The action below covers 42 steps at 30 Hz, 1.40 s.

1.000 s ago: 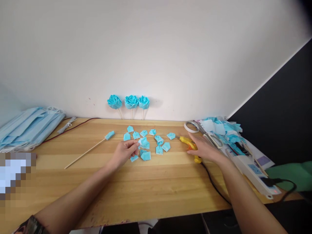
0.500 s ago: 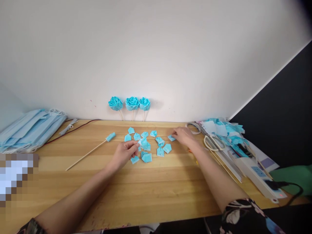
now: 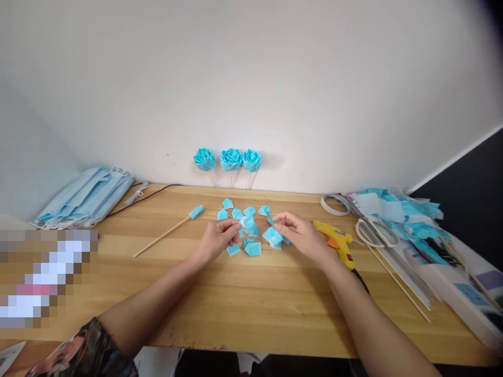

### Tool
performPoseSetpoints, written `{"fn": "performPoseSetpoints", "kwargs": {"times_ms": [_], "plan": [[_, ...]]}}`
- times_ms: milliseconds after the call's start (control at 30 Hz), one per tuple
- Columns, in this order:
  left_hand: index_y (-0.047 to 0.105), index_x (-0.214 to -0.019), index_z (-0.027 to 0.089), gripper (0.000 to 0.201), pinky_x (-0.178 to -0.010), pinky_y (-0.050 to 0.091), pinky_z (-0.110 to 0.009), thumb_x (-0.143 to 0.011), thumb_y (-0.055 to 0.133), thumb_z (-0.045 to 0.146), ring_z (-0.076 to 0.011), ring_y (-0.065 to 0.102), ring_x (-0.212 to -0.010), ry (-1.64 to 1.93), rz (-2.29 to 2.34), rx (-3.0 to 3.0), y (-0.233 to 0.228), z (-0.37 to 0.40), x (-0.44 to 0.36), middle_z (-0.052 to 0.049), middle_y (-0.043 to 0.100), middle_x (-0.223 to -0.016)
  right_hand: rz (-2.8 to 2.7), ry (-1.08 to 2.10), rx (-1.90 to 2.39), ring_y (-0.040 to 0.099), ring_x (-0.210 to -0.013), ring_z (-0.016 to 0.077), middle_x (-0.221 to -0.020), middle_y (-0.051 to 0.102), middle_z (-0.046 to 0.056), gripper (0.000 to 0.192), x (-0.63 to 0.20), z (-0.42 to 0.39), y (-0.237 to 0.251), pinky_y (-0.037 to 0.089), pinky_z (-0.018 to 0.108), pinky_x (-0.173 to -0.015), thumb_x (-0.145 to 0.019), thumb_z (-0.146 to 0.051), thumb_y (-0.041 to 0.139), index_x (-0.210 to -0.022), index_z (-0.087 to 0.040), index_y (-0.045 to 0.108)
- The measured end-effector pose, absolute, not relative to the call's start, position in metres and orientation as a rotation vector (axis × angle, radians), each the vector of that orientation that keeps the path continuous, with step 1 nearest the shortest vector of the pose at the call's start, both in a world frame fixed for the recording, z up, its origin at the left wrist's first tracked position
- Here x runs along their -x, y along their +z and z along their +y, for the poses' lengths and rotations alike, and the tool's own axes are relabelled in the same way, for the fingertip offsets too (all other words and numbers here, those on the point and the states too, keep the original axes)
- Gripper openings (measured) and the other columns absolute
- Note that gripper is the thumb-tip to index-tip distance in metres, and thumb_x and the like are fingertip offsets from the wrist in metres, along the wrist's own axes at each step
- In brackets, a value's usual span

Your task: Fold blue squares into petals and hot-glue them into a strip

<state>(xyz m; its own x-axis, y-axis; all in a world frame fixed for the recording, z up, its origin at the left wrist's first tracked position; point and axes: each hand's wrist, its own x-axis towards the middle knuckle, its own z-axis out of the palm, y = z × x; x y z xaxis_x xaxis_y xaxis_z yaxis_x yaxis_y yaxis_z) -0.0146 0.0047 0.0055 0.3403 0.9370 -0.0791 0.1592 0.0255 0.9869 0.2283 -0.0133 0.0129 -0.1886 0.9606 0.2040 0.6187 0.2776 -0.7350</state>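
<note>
No legible txt, nos. or brands. Yellow glue gun [image 3: 340,242]: sm. dark mark [image 3: 337,232] on body + sm. red mark [image 3: 349,257] low on grip, both too tiny to read. White pwr strip [image 3: 448,293], far R: blue panel [image 3: 472,294] on top, any lettering blurred. Purple patch [image 3: 489,280] nr it, illegible. Pixelated block [image 3: 51,277] at L, can't tell re txt. Pale sheet [image 3: 11,356], btm L corner: ditto.
</note>
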Motion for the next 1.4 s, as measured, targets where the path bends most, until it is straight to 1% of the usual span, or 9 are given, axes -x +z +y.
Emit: {"fn": "performPoseSetpoints", "kwargs": {"times_ms": [100,200,300,367,433,533,667,1167,1400], "plan": [[0.053,-0.058,0.015,0.038,-0.046,0.033,-0.020,-0.078,0.054,0.047,-0.0076,0.043,-0.049,0.825,1.060,-1.438,0.005,0.004,0.014,0.001,0.052,-0.053,-2.071,0.560,1.420,0.063,-0.073,0.0173,-0.080,0.069,0.000,0.018,-0.221,-0.018,0.008,0.046,0.030,-0.069,-0.089,-0.035,0.053,-0.097,-0.023,0.063],[0.053,-0.059,0.015,0.038,-0.045,0.033,-0.019,-0.078,0.054,0.047,-0.0070,0.042,-0.047,0.822,1.040,-1.433,0.005,0.003,0.013,0.001,0.053,-0.053,-2.116,0.404,1.317,0.063,-0.093,0.0212,-0.097,0.071,0.005,0.022,-0.215,-0.019,0.009,0.046,0.036,-0.083,-0.092,-0.033,0.047,-0.089,-0.023,0.066],[0.055,-0.061,0.015,0.036,-0.046,0.034,-0.020,-0.078,0.054,0.047,-0.0067,0.041,-0.046,0.796,1.017,-1.438,0.004,0.002,0.012,0.002,0.053,-0.052,-2.028,0.407,1.270,0.062,-0.102,0.0226,-0.108,0.070,0.008,0.025,-0.208,-0.022,0.009,0.045,0.039,-0.089,-0.093,-0.033,0.045,-0.103,-0.024,0.066],[0.056,-0.062,0.015,0.036,-0.047,0.034,-0.020,-0.078,0.054,0.047,-0.0071,0.041,-0.047,0.768,0.994,-1.476,0.003,0.001,0.012,0.002,0.054,-0.053,-1.965,0.495,1.280,0.064,-0.099,0.0222,-0.108,0.070,0.008,0.029,-0.203,-0.024,0.009,0.048,0.038,-0.087,-0.093,-0.034,0.045,-0.112,-0.024,0.064],[0.057,-0.062,0.015,0.037,-0.048,0.035,-0.021,-0.079,0.053,0.047,-0.0076,0.042,-0.048,0.740,0.970,-1.525,0.001,0.000,0.013,0.001,0.054,-0.054,-1.926,0.584,1.285,0.066,-0.094,0.0212,-0.104,0.071,0.006,0.030,-0.199,-0.026,0.009,0.050,0.035,-0.083,-0.092,-0.035,0.047,-0.114,-0.024,0.064],[0.060,-0.063,0.014,0.037,-0.050,0.035,-0.021,-0.080,0.053,0.046,-0.0089,0.044,-0.052,0.724,0.934,-1.602,0.002,-0.003,0.013,0.000,0.053,-0.056,-1.902,0.638,1.300,0.066,-0.081,0.0188,-0.088,0.073,0.003,0.023,-0.194,-0.028,0.011,0.051,0.031,-0.074,-0.089,-0.035,0.051,-0.099,-0.024,0.068],[0.064,-0.067,0.014,0.034,-0.051,0.032,-0.021,-0.081,0.052,0.042,-0.0091,0.042,-0.053,0.718,0.952,-1.682,0.007,-0.006,0.012,0.001,0.052,-0.055,-1.915,0.603,1.323,0.062,-0.068,0.0160,-0.072,0.069,-0.001,0.019,-0.193,-0.029,0.012,0.048,0.027,-0.066,-0.088,-0.034,0.053,-0.080,-0.023,0.066],[0.058,-0.062,0.015,0.035,-0.051,0.031,-0.021,-0.082,0.051,0.043,-0.0089,0.040,-0.052,0.724,0.998,-1.742,0.005,-0.004,0.013,0.001,0.050,-0.055,-2.003,0.430,1.247,0.058,-0.068,0.0161,-0.070,0.063,0.001,0.026,-0.194,-0.033,0.013,0.043,0.028,-0.066,-0.094,-0.033,0.043,-0.076,-0.022,0.060],[0.067,-0.073,0.018,0.031,-0.065,0.039,-0.027,-0.088,0.050,0.038,-0.0153,0.053,-0.065,0.892,1.037,-2.240,0.027,-0.012,0.017,-0.005,0.062,-0.067,-1.966,0.301,1.282,0.057,-0.069,0.0166,-0.072,0.063,0.002,0.025,-0.201,-0.031,0.010,0.042,0.028,-0.067,-0.094,-0.030,0.041,-0.077,-0.022,0.058]]}}
